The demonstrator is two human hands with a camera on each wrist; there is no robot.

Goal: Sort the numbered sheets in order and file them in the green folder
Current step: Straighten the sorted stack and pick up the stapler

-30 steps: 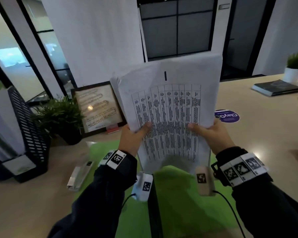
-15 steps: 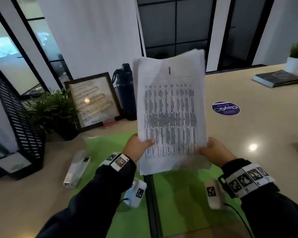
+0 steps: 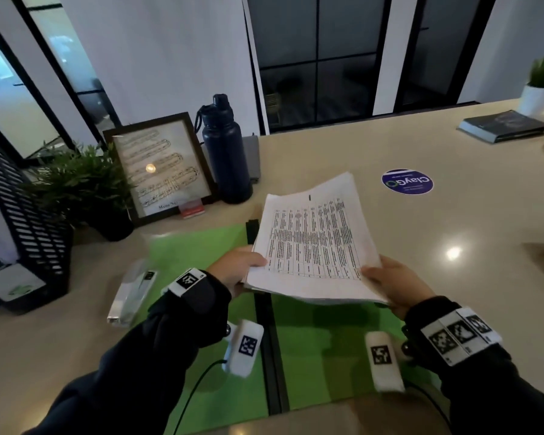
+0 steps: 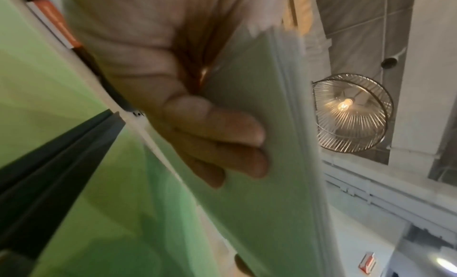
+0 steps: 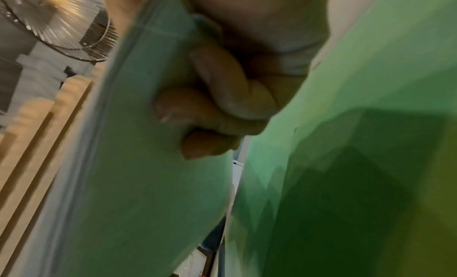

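I hold a stack of white numbered sheets, printed with a table, tilted low over the right half of the open green folder. The left hand grips the stack's near left corner, thumb on top. Its fingers curl under the paper in the left wrist view. The right hand grips the near right corner. In the right wrist view its fingers press against the underside of the sheets. The folder's black spine runs between my arms.
A stapler lies left of the folder. Behind it stand a picture frame, a dark bottle, a plant and a black mesh file rack. A round sticker and a book are on the table to the right.
The stack has come down from upright in front of my face to a low tilt just above the folder's right half. Both hands kept their grip.
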